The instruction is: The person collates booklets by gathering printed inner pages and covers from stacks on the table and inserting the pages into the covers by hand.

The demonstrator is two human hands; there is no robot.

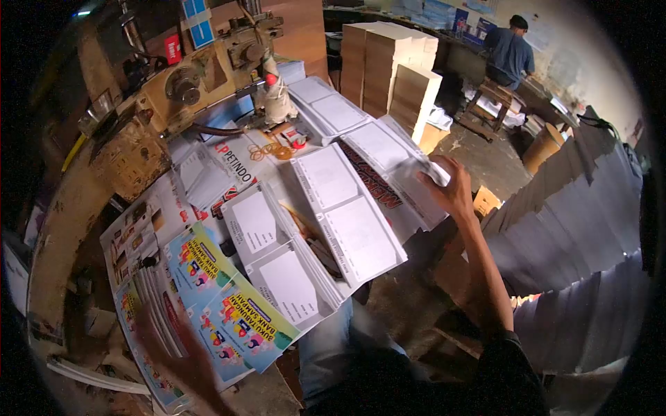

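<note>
My right hand is at the far end of a stack of white printed sheets, thumb and fingers closed on a sheet's edge, which is blurred. My left hand is low at the left over the colourful printed covers; motion smears its fingers. The covers are blue and yellow and read "Buku Tabungan Bank Sampah". Between my hands lie two more piles of white printed forms, a middle pile and a nearer pile.
An old metal machine stands behind the piles. Rubber bands lie on a printed board near it. Tall paper stacks rise at the back, and large grey sheet stacks at right. Another person sits at a far bench.
</note>
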